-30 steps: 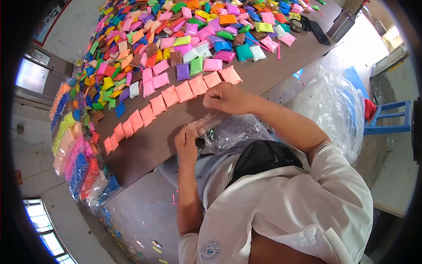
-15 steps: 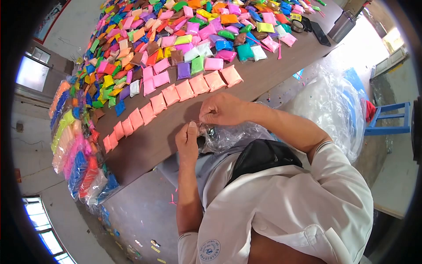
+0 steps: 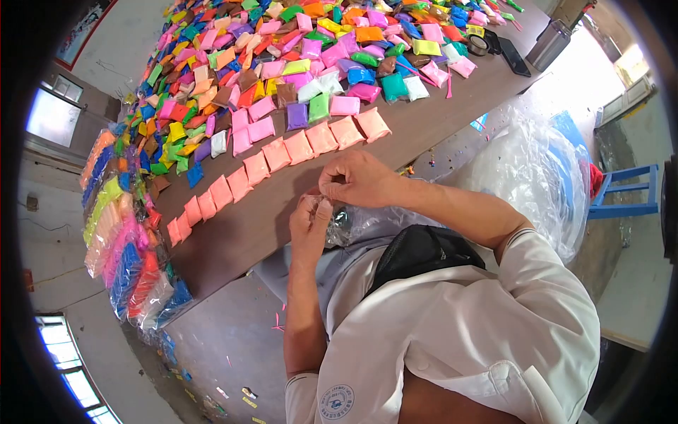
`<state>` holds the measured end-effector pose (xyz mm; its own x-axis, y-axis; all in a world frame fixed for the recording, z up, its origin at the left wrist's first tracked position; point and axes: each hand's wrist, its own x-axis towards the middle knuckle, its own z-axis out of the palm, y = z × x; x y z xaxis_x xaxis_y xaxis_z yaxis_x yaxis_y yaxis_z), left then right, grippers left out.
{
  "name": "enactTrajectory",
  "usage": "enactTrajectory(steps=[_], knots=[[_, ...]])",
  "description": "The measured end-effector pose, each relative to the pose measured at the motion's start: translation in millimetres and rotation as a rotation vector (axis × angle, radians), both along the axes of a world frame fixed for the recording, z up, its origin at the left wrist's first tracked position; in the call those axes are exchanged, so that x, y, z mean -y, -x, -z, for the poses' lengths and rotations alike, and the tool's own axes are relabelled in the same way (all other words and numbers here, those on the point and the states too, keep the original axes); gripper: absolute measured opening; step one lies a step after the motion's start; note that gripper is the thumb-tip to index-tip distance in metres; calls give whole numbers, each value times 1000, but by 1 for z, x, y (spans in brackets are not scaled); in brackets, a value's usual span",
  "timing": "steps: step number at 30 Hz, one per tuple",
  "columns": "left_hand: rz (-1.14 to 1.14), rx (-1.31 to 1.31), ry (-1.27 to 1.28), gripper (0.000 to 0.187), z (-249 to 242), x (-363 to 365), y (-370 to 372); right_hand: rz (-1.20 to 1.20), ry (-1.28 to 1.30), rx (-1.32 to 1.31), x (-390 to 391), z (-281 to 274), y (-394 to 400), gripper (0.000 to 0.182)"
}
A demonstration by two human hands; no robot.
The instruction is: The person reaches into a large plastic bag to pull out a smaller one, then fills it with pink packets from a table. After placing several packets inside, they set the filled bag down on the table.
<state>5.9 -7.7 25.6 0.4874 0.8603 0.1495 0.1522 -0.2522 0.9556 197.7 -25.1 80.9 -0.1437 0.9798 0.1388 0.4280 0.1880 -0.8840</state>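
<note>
Close together at the table's near edge, my left hand [image 3: 311, 218] and my right hand [image 3: 357, 178] pinch with their fingertips almost touching. Between and below them hangs a crumpled clear plastic bag [image 3: 367, 222], gathered over my lap; its upper edge is at my left fingers. My right thumb and forefinger are closed at the same spot, where the fingers partly hide the plastic. Just beyond my hands, a slanting row of salmon-pink packets [image 3: 297, 147] lies on the brown table [image 3: 261, 219], touching neither hand.
A large heap of small coloured packets [image 3: 311, 48] covers the far table. Bulging bags of coloured packets [image 3: 127, 275] hang along the left edge. At the far right are a phone [image 3: 514, 56] and a metal flask [image 3: 549, 44]. Clear plastic sheeting [image 3: 526, 180] and a blue stool [image 3: 625, 191] stand right.
My left hand has risen slightly and turned in towards the right hand, its fingers more curled. The right hand has barely shifted, and the packets lie as before.
</note>
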Motion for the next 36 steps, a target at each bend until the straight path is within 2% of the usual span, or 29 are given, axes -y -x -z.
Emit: enactTrajectory(steps=[6, 12, 16, 22, 25, 28, 31, 34, 36], knots=[[-36, -78, -32, 32, -4, 3, -3, -55, 46, 75, -5, -2, -10, 13], [-99, -93, 62, 32, -13, 6, -7, -78, 45, 156, -12, -12, -25, 18], [-85, -49, -6, 34, -5, 4, -4, -145, -66, 204, -7, -16, -30, 19], [-18, -23, -115, 29, -12, 5, -6, -206, -15, 256, -10, -15, -29, 14], [-13, -7, -104, 29, -18, 7, -10, -139, -51, 68, -10, -13, -29, 11], [14, -27, -41, 29, -28, 7, -12, -164, -5, -12, -14, -6, -35, 11], [29, -45, -79, 29, -34, 8, -15, -154, 344, -159, -15, -14, -43, 12], [45, -41, -127, 29, -37, 10, -20, -72, 477, -364, -19, -23, -58, 13], [53, -63, -90, 30, -34, 11, -18, -163, 397, -158, -16, -36, -61, 17]])
